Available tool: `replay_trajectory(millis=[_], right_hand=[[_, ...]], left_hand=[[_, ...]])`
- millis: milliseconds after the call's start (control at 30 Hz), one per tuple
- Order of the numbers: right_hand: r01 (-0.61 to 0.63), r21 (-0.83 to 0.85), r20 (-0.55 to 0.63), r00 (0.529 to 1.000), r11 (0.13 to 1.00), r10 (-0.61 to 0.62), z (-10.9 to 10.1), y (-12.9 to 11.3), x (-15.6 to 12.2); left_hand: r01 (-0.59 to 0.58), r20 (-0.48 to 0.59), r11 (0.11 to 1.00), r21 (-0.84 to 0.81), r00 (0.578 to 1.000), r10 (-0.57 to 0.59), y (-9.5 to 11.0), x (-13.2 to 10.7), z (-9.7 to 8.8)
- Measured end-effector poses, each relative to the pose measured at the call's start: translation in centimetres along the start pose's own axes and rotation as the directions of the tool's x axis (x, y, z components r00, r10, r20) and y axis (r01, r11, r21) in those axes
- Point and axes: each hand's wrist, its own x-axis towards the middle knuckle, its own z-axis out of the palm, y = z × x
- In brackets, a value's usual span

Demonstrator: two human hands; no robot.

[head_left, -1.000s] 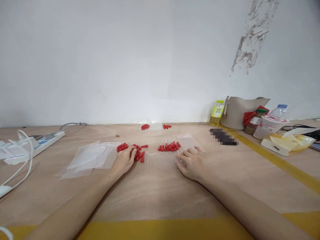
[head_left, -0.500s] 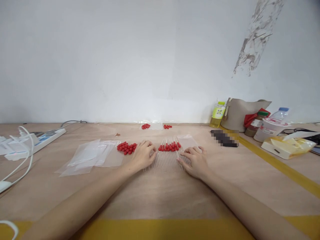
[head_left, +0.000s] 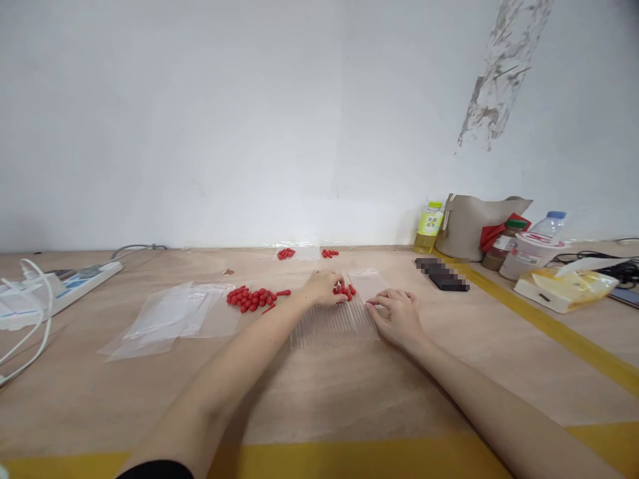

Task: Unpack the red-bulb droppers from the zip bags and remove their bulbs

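Observation:
My left hand (head_left: 323, 287) reaches over a row of red rubber bulbs (head_left: 351, 291), its fingers curled round some of them. Thin pale tubes stand out behind these bulbs, and the hand hides part of the row. Just in front, many thin clear tubes (head_left: 334, 322) lie side by side. At their right end rests my right hand (head_left: 399, 314), fingers loosely bent and thumb apart, with nothing visible in it. Left of my left forearm lies a loose pile of red bulbs (head_left: 249, 298), a few of them strayed to its right.
Clear plastic bags (head_left: 164, 316) are stacked at the left, near a power strip (head_left: 90, 286) with white cables. Two small red groups lie by the wall. A dark phone (head_left: 443, 275), a yellow-green bottle (head_left: 428, 228), a grey bag (head_left: 464, 226) and a tissue pack (head_left: 562, 286) stand right.
My left hand has moved right, from beside the pile onto the row of bulbs. A few bulbs now lie right of the pile. My right hand has drawn slightly rightward off the tubes.

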Motion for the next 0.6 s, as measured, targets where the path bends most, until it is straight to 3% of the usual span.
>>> replay_trajectory(millis=[200,433,533,600], right_hand=[[0.021,0.021,0.001,1.000,1.000,-0.021,-0.1,-0.2,-0.1],[0.076,0.105,-0.019,0.997,0.992,-0.075,-0.2,-1.1,-0.2],[0.022,0.162,0.087,0.996,0.987,-0.037,-0.4,-2.9,-0.4],[-0.010,0.226,0.152,0.988,0.974,-0.025,-0.4,-4.2,-0.5]], left_hand=[[0.054,-0.149,0.994,-0.098,0.986,-0.069,0.5,-0.9,0.5],[0.127,-0.370,0.933,-0.336,0.893,-0.255,0.7,-5.6,-0.3],[0.063,-0.369,0.781,-0.622,0.856,-0.363,2.1,-8.2,0.1],[0.021,-0.317,0.657,-0.753,0.864,-0.392,3.5,-9.6,0.7]])
